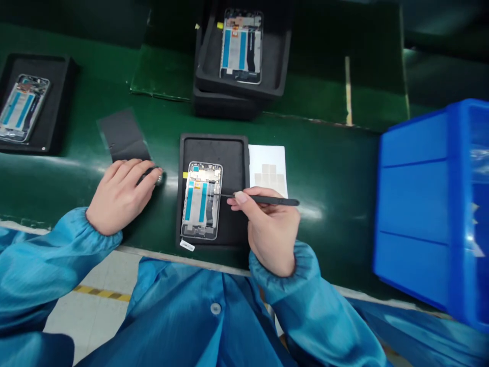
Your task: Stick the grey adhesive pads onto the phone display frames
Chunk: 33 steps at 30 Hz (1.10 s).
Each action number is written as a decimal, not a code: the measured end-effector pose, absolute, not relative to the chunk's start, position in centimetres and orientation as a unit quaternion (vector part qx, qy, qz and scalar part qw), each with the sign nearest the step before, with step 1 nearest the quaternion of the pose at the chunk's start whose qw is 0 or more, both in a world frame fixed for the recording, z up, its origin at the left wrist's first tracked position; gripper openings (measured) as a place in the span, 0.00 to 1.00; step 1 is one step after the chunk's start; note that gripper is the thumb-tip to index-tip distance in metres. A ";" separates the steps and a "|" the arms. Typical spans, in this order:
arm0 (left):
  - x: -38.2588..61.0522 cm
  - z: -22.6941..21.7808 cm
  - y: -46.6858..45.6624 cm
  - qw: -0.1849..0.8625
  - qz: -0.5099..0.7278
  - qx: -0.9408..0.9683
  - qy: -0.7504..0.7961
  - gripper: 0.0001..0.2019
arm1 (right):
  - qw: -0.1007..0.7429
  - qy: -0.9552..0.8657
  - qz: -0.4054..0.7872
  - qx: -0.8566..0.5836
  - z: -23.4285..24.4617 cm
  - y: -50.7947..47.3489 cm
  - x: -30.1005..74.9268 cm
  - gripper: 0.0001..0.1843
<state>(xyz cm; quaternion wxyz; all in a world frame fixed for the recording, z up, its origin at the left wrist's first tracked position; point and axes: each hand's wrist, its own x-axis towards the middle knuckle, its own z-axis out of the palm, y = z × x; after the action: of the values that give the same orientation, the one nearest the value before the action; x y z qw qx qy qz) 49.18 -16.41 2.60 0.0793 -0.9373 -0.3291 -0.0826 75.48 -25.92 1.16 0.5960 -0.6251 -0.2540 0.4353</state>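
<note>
My right hand (271, 219) grips black tweezers (267, 200), their thin tips pointing left over an opened phone (202, 201). That phone shows its inner parts, two blue strips and a yellow tab, and lies in a shallow black tray (235, 153). My left hand (124, 191) rests on the bench with curled fingers around a small dark thing with a shiny edge, mostly hidden. Just beyond those fingers lies a dark sheet (124, 135) with a clear border. A small white label (187, 245) sticks out below the phone.
Behind the tray are stacked black trays (275, 76), the top one bearing another opened phone (241, 46). A further tray (57, 107) with a phone (23, 109) is at the left. White sheet with greyish squares (269, 155) lies beside the near tray; a blue bin (414, 204) stands right.
</note>
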 end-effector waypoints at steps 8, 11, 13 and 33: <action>52.8 1.9 -17.0 0.018 -0.156 -0.959 -0.237 0.13 | 0.530 -0.279 0.397 -0.695 1.5 -23.0 73.7 0.12; 54.1 0.6 -16.9 0.003 -0.171 -0.950 -0.261 0.13 | 0.517 -0.278 0.378 -0.717 1.5 -22.6 73.2 0.10; 54.5 -0.2 -16.8 -0.003 -0.172 -0.946 -0.274 0.14 | 0.505 -0.283 0.365 -0.729 1.4 -22.5 73.0 0.09; 55.0 -0.8 -16.6 -0.090 -0.161 -0.940 -0.287 0.18 | 0.471 -0.336 0.310 -0.755 0.7 -23.3 72.8 0.06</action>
<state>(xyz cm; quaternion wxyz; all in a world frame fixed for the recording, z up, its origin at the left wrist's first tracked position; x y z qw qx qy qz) 55.00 -16.56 -0.77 -0.0895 -0.9401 -0.2868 -0.1611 72.79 -23.27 0.70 0.4709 -0.7548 -0.3358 0.3095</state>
